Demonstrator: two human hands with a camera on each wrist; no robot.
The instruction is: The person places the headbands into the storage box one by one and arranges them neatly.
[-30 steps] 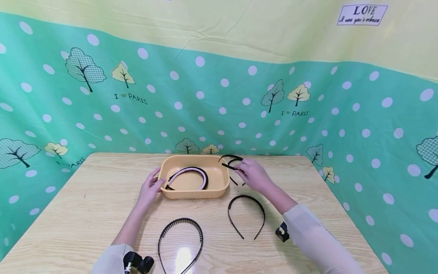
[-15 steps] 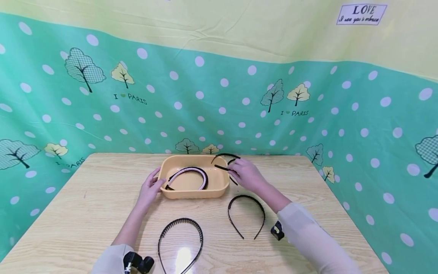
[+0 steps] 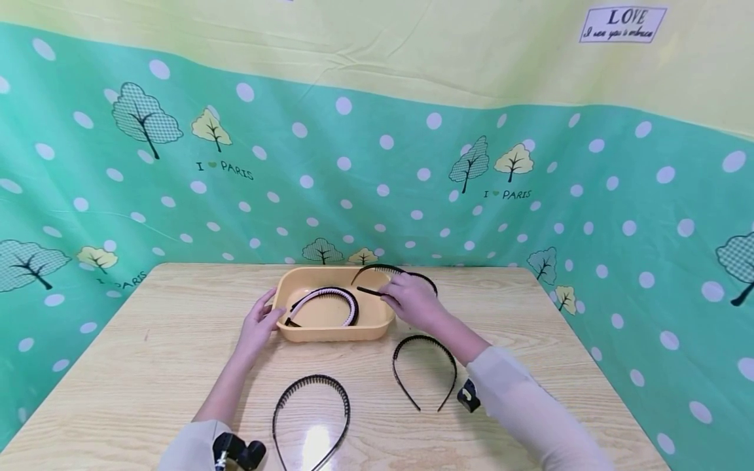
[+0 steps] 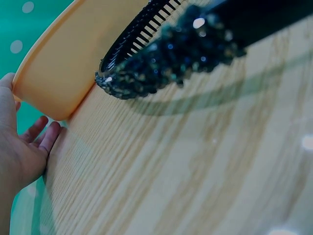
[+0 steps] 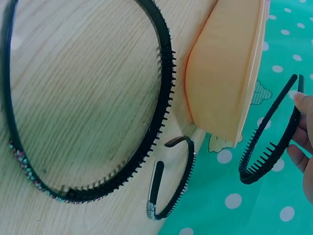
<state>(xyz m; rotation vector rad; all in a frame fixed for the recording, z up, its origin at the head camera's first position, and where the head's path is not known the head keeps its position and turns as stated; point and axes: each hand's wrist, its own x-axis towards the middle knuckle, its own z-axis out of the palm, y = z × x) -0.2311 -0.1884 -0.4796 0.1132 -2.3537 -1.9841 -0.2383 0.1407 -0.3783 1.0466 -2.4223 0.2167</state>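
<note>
My left hand [image 3: 257, 324] holds the left end of a pale orange plastic tray [image 3: 336, 334], its thumb at the rim. In the left wrist view the fingers lie along the tray's outer wall. Inside the tray lie a pink headband [image 3: 304, 301] and a black one [image 3: 356, 315], partly overlapping. My right hand [image 3: 415, 304] pinches a black toothed headband [image 5: 266, 164] by one side, between thumb and fingers. The held headband is above the tray's right end, with its tips pointing left over the inside.
Behind my right hand lies another black headband [image 3: 430, 280], partly hidden. Two more black headbands rest in front of the tray, one right [image 3: 425, 337] and one nearer the front edge [image 3: 318, 377]. A green dotted curtain [image 3: 377, 190] hangs behind the wooden table [image 3: 159, 340].
My right hand has moved left with the black headband, from beside the tray's right end to over it. The left hand and tray have stayed still.
</note>
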